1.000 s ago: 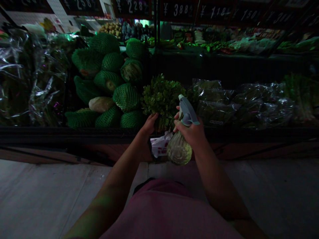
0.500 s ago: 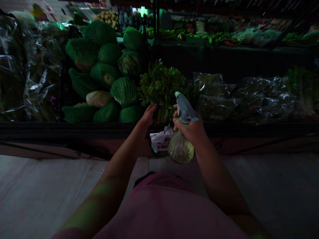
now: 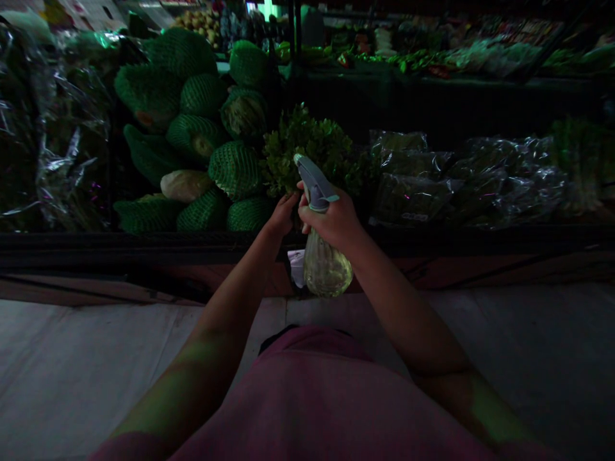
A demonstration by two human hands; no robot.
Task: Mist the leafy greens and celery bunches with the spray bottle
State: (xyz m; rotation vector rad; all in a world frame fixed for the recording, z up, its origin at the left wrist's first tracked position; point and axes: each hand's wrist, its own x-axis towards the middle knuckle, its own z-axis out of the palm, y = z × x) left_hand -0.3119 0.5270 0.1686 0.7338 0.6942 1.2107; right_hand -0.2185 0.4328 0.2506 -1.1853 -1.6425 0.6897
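Note:
My right hand [image 3: 331, 214] is closed around the neck of a clear, ribbed spray bottle [image 3: 327, 267] with a grey trigger head. Pale yellowish liquid shows inside, and the nozzle points forward over a bunch of leafy greens [image 3: 307, 144]. Against the lower left of that bunch, my left hand [image 3: 283, 214] is closed at the stems; the bottle and the dark hide part of its grip. Green-netted produce [image 3: 236, 169] lies just left of the leaves.
Plastic-wrapped packs [image 3: 413, 195] lie to the right, and shiny bagged greens [image 3: 72, 147] fill the left. A dark shelf edge [image 3: 144, 243] runs across the front. Below it hangs a white plastic bag [image 3: 296, 266], partly behind the bottle. More produce lines a rear shelf [image 3: 432, 80].
My right hand has brought the spray bottle leftward and slightly up, in front of the bunch and near my left hand. The bottle now covers more of the white bag.

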